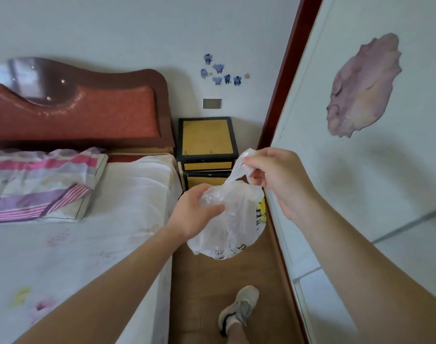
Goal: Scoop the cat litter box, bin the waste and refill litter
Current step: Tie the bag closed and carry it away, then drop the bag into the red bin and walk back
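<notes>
A wide bed with a white flowered sheet is seen. A yellow bedside cabinet with black edges is placed at its head end. Right of the bed, a translucent white plastic bag is held: its side is gripped by the left hand, and its twisted top is pinched by the right hand.

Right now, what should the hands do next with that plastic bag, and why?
Probably pull open the top of the plastic bag. The left hand grips its crumpled side and the right hand pinches the bunched top, so the mouth looks closed. No litter box or bin shows here, so I'd guess the bag is being readied first.
</notes>
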Tool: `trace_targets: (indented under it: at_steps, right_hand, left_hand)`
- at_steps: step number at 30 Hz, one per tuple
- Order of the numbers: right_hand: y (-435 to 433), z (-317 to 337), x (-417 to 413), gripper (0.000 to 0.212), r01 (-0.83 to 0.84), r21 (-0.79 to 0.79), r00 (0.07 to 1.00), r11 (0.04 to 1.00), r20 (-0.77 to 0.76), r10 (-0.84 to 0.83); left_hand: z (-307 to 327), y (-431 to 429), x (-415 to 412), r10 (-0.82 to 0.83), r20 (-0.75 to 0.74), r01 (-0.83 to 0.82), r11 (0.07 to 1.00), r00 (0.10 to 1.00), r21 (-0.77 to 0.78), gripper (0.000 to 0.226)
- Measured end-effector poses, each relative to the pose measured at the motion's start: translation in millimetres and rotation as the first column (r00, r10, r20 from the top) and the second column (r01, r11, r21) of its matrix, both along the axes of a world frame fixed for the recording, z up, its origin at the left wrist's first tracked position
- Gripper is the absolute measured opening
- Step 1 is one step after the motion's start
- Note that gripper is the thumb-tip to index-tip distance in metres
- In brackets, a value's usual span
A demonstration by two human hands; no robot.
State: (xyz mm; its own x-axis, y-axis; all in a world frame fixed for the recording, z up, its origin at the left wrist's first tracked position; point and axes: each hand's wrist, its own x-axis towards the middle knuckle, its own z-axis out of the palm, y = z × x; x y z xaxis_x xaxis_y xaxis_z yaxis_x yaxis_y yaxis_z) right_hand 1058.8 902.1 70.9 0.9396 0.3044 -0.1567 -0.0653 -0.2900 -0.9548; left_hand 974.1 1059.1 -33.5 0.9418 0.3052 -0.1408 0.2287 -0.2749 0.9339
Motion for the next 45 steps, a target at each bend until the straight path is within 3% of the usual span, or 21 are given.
trace_targets:
  at_steps: [7,18,31,37,45]
  right_hand:
    - [26,-44,119,0.013,-0.015,-0.097,0.994,0.995,0.103,0.025]
    - [42,-137,250,0.014,0.053,-0.223,0.994,0.973,-0.076,-0.072]
    - [39,-327,319,0.013,0.235,-0.369,0.940,0.899,-0.148,-0.307]
    - [37,-416,337,0.022,0.234,-0.382,0.920,0.894,-0.209,-0.330]
    - [44,-514,358,0.016,0.203,-0.398,0.909,0.895,-0.264,-0.323]
  left_hand:
    - [-40,25,124,-0.021,-0.076,0.023,0.999,0.997,0.022,0.023]
    - [-139,41,271,-0.144,-0.279,0.165,0.985,0.949,0.052,0.030]
    - [-330,51,365,-0.305,-0.453,0.371,0.926,0.838,0.064,0.038]
    - [-412,51,397,-0.299,-0.509,0.383,0.921,0.807,0.066,0.039]
    - [-505,58,416,-0.286,-0.586,0.377,0.926,0.758,0.036,0.040]
